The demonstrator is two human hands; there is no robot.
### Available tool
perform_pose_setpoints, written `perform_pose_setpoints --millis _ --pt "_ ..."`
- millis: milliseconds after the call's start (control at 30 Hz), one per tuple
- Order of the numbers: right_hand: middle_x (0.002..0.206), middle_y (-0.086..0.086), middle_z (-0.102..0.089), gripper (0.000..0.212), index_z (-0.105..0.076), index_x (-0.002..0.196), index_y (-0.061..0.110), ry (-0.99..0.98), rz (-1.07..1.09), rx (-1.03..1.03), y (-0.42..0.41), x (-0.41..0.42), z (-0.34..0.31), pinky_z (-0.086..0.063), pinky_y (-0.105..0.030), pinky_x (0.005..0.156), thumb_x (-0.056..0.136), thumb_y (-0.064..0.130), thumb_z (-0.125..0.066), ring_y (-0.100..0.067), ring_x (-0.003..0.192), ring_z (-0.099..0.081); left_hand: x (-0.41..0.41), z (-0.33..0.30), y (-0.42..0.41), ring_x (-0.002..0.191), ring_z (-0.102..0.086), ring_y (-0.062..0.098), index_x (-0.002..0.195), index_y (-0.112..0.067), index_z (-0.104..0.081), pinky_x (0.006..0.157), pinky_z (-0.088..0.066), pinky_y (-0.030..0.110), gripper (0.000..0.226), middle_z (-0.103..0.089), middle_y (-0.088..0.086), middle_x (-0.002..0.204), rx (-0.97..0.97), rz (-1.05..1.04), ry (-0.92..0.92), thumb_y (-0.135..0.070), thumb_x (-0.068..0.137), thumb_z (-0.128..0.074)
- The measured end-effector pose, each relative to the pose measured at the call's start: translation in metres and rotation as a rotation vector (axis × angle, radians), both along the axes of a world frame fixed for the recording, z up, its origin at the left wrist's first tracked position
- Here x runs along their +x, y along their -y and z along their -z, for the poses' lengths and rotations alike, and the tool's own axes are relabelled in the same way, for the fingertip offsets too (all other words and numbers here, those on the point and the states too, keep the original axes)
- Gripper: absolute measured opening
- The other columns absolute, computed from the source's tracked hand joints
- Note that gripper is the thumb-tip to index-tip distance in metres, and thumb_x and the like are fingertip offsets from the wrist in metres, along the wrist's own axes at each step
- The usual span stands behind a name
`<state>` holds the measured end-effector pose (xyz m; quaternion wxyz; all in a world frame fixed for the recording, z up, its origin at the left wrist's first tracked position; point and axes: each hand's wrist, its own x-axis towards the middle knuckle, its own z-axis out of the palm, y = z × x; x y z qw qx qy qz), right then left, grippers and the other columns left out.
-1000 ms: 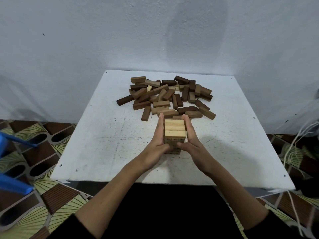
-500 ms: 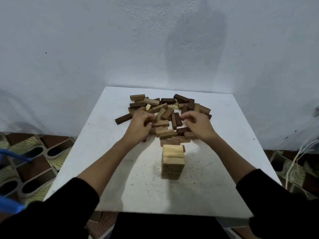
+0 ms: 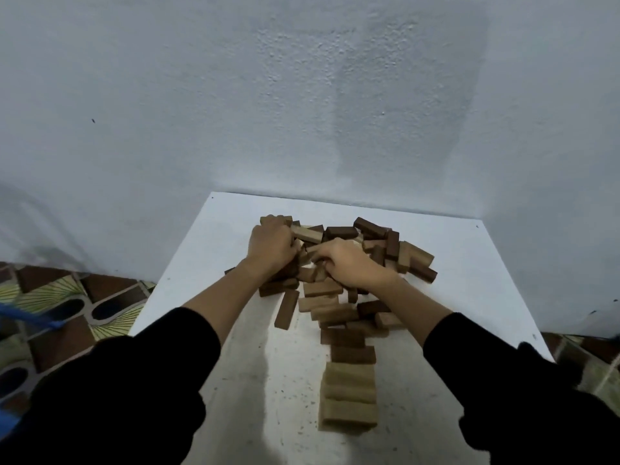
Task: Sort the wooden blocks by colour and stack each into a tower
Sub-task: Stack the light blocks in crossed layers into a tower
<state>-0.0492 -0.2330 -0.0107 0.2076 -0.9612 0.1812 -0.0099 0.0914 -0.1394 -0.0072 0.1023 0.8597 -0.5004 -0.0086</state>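
- Wooden blocks [image 3: 339, 263] lie heaped at the middle of the white table [image 3: 469, 263]; a short pale tower [image 3: 349, 397] stands below them, lower centre of the frame.
- Best to pick only pale pieces, lifting clear without nudging the tower.
- Left hand [image 3: 270, 245] and right hand [image 3: 345, 261] both dig in, fingers curled among the blocks; whether either has a piece clamped, I cannot tell.

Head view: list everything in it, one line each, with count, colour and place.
table: one, white, against the wall.
block pile: many loose blocks, too jumbled to count, dark brown, mid brown and pale, far middle of the table.
tower: one, pale blocks, near edge of the table.
wall: pale grey, behind.
floor: patterned tiles, brown and yellow-green, both sides.
sleeves: two, black.
left hand: curled, digging in the pile.
right hand: curled in the pile.
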Motion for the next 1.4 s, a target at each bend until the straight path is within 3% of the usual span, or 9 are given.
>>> perform_pose_setpoints --millis 267,567,733,867,967,1067,1200,1300,1400 --pt "0.096 -0.007 -0.068 0.024 -0.07 0.086 0.011 0.117 0.382 -0.007 0.057 -0.002 -0.007 -0.047 -0.031 0.077 0.081 -0.003 -0.051 -0.023 0.096 -0.06 -0.004 -0.002 0.019 0.105 -0.056 0.029 0.096 -0.011 -0.065 0.074 -0.033 0.03 0.023 -0.064 0.01 0.11 0.079 -0.087 0.089 -0.028 0.092 -0.051" --pt "0.113 -0.005 -0.056 0.028 -0.064 0.113 0.017 -0.194 0.156 -0.32 0.068 0.006 0.008 -0.04 -0.035 0.083 0.088 0.01 -0.054 -0.025 0.113 -0.047 -0.004 0.008 0.029 0.108 -0.054 0.027 0.115 -0.018 -0.062 0.082 -0.039 0.033 0.028 -0.061 0.007 0.115 0.124 -0.08 0.103 -0.015 0.09 -0.052" --pt "0.112 -0.008 -0.051 0.025 -0.063 0.11 0.01 -0.214 0.141 -0.238 0.068 0.006 0.01 -0.041 -0.037 0.086 0.086 0.013 -0.058 -0.027 0.11 -0.047 0.003 0.008 0.022 0.11 -0.053 0.023 0.113 -0.022 -0.063 0.077 -0.044 0.033 0.039 -0.059 0.001 0.115 0.007 -0.051 -0.19 -0.023 0.074 -0.068" --pt "0.093 -0.012 -0.057 0.01 -0.058 0.083 0.004 -0.173 0.206 -0.134 0.07 0.005 -0.003 -0.038 -0.03 0.064 0.074 0.004 -0.064 -0.027 0.091 -0.056 0.01 -0.01 0.011 0.078 -0.058 0.02 0.081 -0.014 -0.057 0.065 -0.045 0.031 0.02 -0.062 0.002 0.08 -0.222 -0.045 -0.602 -0.023 0.064 -0.063" --pt "0.084 -0.007 -0.054 0.031 -0.04 0.067 0.018 -0.152 0.229 -0.088 0.076 0.001 -0.018 -0.033 -0.031 0.054 0.069 0.003 -0.067 -0.024 0.078 -0.053 0.02 -0.024 0.007 0.072 -0.053 0.009 0.075 -0.012 -0.047 0.061 -0.042 0.022 0.018 -0.063 0.007 0.08 -0.355 -0.085 -0.701 -0.012 0.074 -0.065" --pt "0.076 -0.005 -0.056 0.028 -0.043 0.074 0.015 -0.058 0.267 0.005 0.083 0.001 -0.035 -0.036 -0.03 0.053 0.069 0.005 -0.068 -0.019 0.065 -0.052 0.034 -0.029 0.015 0.064 -0.048 0.01 0.083 -0.012 -0.035 0.056 -0.041 0.021 0.02 -0.052 0.002 0.074 -0.305 -0.038 -0.768 -0.01 0.088 -0.055" --pt "0.089 -0.002 -0.06 0.018 -0.045 0.073 0.018 0.069 0.259 0.157 0.082 0.011 -0.049 -0.039 -0.029 0.066 0.079 0.005 -0.056 -0.019 0.081 -0.055 0.044 -0.022 0.043 0.071 -0.046 0.019 0.097 -0.007 -0.035 0.056 -0.031 0.027 0.009 -0.049 0.005 0.083 -0.063 0.088 -0.452 -0.007 0.094 -0.043" --pt "0.098 0.001 -0.059 0.021 -0.044 0.071 0.017 0.077 0.258 0.198 0.08 0.019 -0.049 -0.037 -0.021 0.062 0.08 0.001 -0.052 -0.015 0.083 -0.051 0.047 -0.023 0.063 0.093 -0.056 0.026 0.102 -0.013 -0.057 0.066 -0.033 0.029 0.014 -0.06 0.004 0.097 0.064 0.138 -0.079 -0.012 0.087 -0.056" --pt "0.1 0.0 -0.058 0.021 -0.048 0.076 0.021 0.084 0.253 0.212 0.081 0.024 -0.047 -0.036 -0.019 0.061 0.082 0.001 -0.052 -0.015 0.086 -0.051 0.051 -0.019 0.083 0.104 -0.058 0.024 0.105 -0.019 -0.065 0.072 -0.037 0.028 0.021 -0.063 0.005 0.112 0.212 0.196 0.028 -0.022 0.085 -0.066"
